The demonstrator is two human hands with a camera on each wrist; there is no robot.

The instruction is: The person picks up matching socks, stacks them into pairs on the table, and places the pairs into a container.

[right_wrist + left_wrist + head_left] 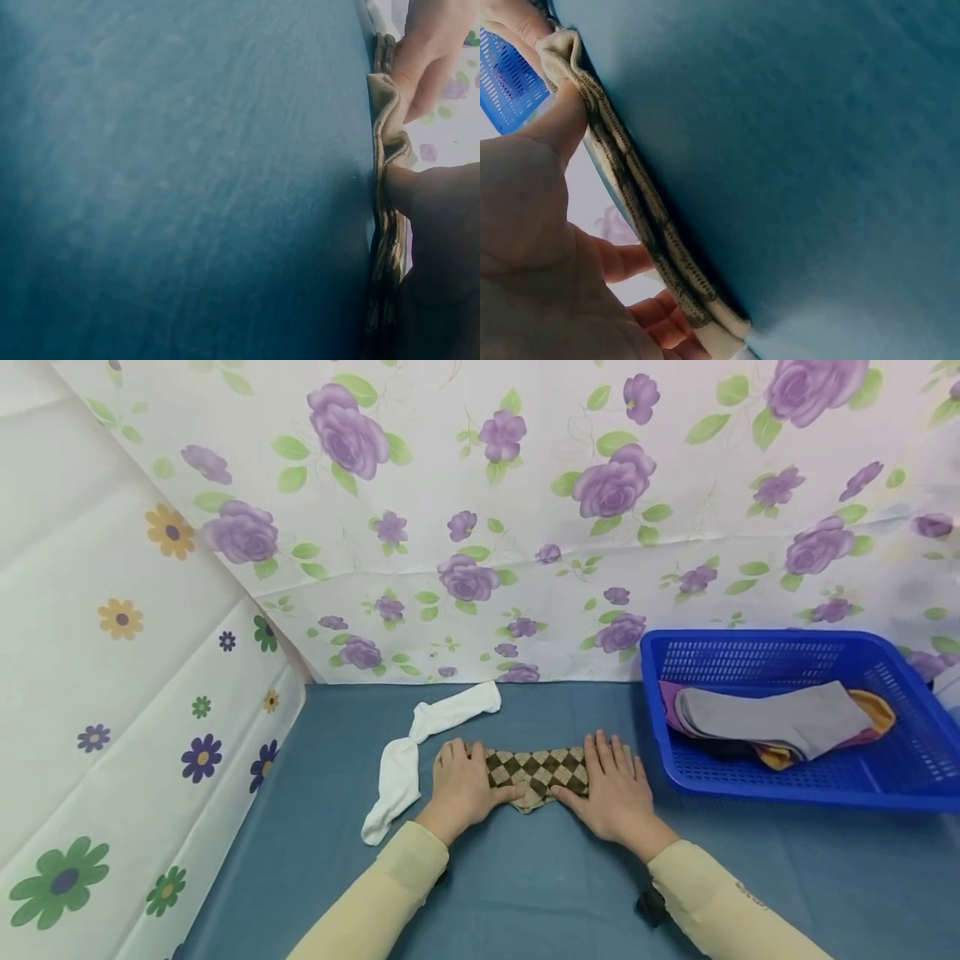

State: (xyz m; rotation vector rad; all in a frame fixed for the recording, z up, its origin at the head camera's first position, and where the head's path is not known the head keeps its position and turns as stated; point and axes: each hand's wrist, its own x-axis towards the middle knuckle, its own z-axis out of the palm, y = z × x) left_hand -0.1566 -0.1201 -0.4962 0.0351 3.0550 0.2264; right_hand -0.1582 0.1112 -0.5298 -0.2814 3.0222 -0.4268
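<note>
A brown-and-tan checkered sock [534, 768] lies flat on the blue-green cloth, its heel pointing toward me. My left hand [463, 783] rests on its left end, thumb extended inward over the fabric. On the right end my right hand [617, 789] presses down with fingers straight and thumb near the heel. The left wrist view shows layered edges of the checkered sock [649, 210] under the hand, so it seems doubled or stacked. In the right wrist view the heel of the checkered sock [388, 112] bulges in a wavy fold between the two thumbs. My palms hide both ends.
White socks [397, 777] lie in a bent line left of and behind my left hand; whether one or two, I cannot tell. At the right stands a blue plastic basket [787, 789] holding grey folded socks [780, 718] over coloured ones. A flowered sheet [465, 635] hangs behind.
</note>
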